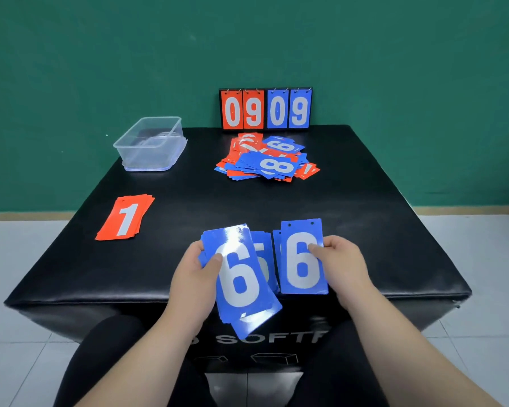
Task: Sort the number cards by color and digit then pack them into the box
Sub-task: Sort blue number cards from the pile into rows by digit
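Blue 6 card, long axis pointing away, is pinched in the right hand, just beside the tilted blue stack the left hand grips (its top also a 6); the box sits well ahead-left on the surface.

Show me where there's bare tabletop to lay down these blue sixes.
Bare patches: the middle strip between the red 1 stack and the mixed pile; the right side, beyond the pile and the right hand; the near left corner below that stack. Crowded: the far edge, with the box, pile and scoreboard.
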